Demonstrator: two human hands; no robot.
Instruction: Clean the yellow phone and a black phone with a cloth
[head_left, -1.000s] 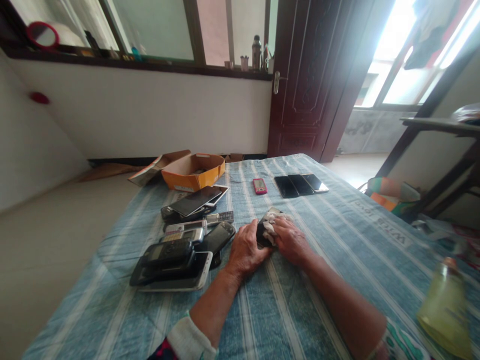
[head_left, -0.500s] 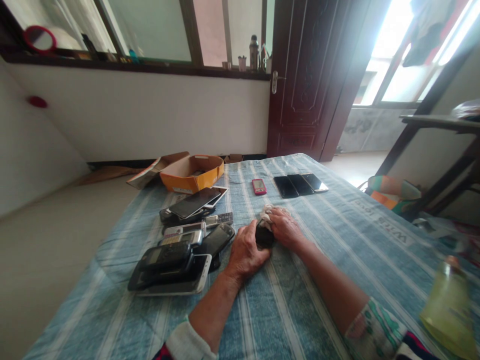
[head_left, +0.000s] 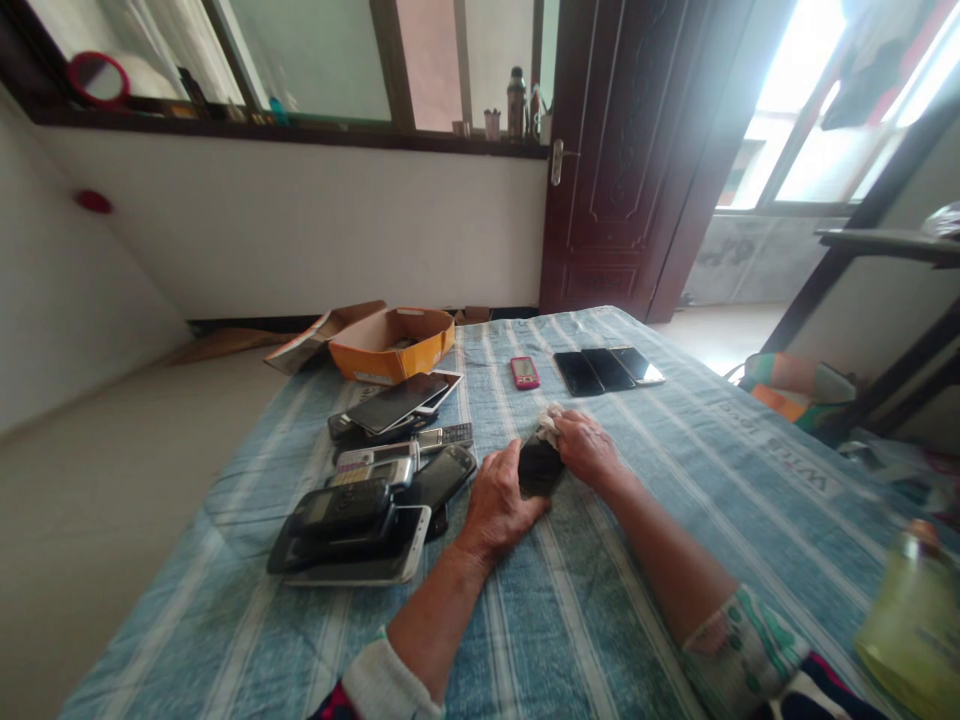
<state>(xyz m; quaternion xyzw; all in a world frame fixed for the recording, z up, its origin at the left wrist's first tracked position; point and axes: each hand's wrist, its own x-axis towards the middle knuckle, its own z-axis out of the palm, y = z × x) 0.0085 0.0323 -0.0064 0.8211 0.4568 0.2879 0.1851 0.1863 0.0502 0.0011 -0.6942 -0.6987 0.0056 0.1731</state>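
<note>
Wiping is under way: left hand (head_left: 499,495) steadies a dark phone (head_left: 538,465) on the counter (head_left: 675,480), right hand (head_left: 589,450) apparently closed on a cloth (head_left: 551,420); next, finer rubbing.

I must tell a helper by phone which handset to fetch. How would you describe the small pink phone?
On the blue striped cloth, look at the far end by the door. The small pink phone lies alone, left of three black phones in a row; it is the only pink one.
</note>
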